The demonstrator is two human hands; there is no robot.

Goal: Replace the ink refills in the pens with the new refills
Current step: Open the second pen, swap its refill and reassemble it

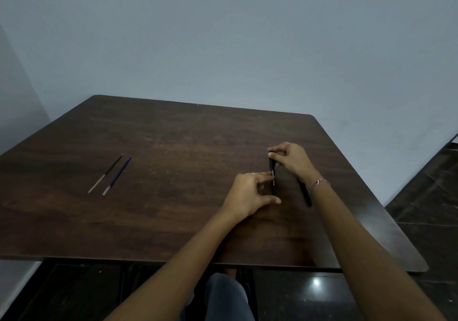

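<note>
A black pen [272, 175] lies lengthwise on the right part of the dark wooden table [173, 147]. My left hand [250, 194] pinches its lower half between fingers and thumb. My right hand [291, 158] pinches the pen's far end. A second black pen [305, 193] lies just to the right, partly hidden under my right wrist. Two loose refills rest at the table's left: a dark one [106, 173] and a blue one [117, 175], side by side and slanted.
The table's far edge stands against a pale blue wall. Its front edge is close to my body, with my knee [223, 293] below it. A dark glossy floor [421, 196] shows at the right.
</note>
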